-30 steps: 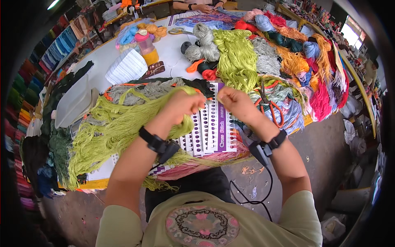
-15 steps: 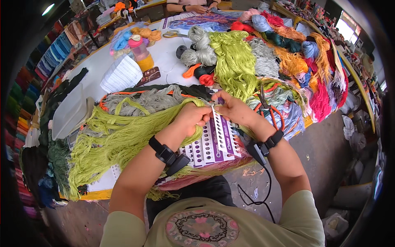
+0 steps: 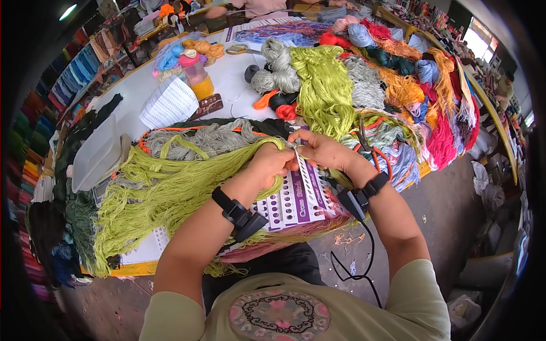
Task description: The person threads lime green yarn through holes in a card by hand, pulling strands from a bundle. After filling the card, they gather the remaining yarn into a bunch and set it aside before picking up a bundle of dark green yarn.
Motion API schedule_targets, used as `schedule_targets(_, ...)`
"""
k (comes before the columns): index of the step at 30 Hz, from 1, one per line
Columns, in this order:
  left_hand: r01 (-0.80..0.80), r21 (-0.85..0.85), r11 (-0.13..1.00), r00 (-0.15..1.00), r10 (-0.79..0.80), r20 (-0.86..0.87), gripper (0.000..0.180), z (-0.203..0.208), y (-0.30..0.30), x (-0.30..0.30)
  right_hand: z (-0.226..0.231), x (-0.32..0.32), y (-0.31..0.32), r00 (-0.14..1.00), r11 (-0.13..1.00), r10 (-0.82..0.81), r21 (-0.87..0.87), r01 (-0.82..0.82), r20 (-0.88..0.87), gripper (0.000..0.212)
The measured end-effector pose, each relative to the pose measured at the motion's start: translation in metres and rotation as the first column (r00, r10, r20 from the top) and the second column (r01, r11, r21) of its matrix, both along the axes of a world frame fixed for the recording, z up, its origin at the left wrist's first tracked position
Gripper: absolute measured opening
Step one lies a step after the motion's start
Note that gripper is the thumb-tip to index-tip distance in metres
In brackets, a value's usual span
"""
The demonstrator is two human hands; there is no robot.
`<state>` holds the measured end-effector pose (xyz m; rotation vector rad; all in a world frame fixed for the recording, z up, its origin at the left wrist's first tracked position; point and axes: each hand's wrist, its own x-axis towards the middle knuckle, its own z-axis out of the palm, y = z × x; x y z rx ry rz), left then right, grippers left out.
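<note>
My left hand (image 3: 269, 163) is closed, with yellow-green embroidery thread (image 3: 187, 176) running over and around it from the big loose bundle on the left. My right hand (image 3: 321, 150) meets it, its thumb and forefinger pinched at the top of a narrow white punched thread card (image 3: 309, 181). The fingertips hide just how thread and card meet. Below the hands, more punched cards (image 3: 277, 209) with purple printed bands lie overlapped near the table's front edge. Grey thread (image 3: 213, 139) lies behind the yellow-green bundle.
Orange-handled pliers (image 3: 375, 150) lie right of my right hand. Heaped skeins (image 3: 401, 82) cover the table's right side. A pink-lidded bottle (image 3: 194, 71), a folded white sheet (image 3: 168, 103), a clear plastic tray (image 3: 96, 152) and scissors (image 3: 241, 49) are on the table. Another person (image 3: 259, 7) is across it.
My hands stay together at the card's top, shifting slightly; the left has turned a little toward the right. The strip card has swung slightly. The person across has spread their arms apart.
</note>
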<state>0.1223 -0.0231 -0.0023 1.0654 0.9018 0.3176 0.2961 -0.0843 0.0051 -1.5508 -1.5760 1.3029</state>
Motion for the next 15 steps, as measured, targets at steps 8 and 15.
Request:
schedule_targets(8, -0.019, 0.007, 1.0, 1.0, 0.019, 0.019, 0.007, -0.007, -0.004, 0.003, 0.018, -0.003, 0.004, 0.988, 0.99, 0.073, -0.126, -0.056, 0.134, 0.037)
schedule_targets(15, 0.001, 0.133, 0.991, 1.0, 0.003, -0.031, 0.017, -0.007, -0.007, -0.001, 0.01, 0.004, -0.006, 0.998, 0.996, 0.059, -0.068, -0.059, -0.008, 0.033)
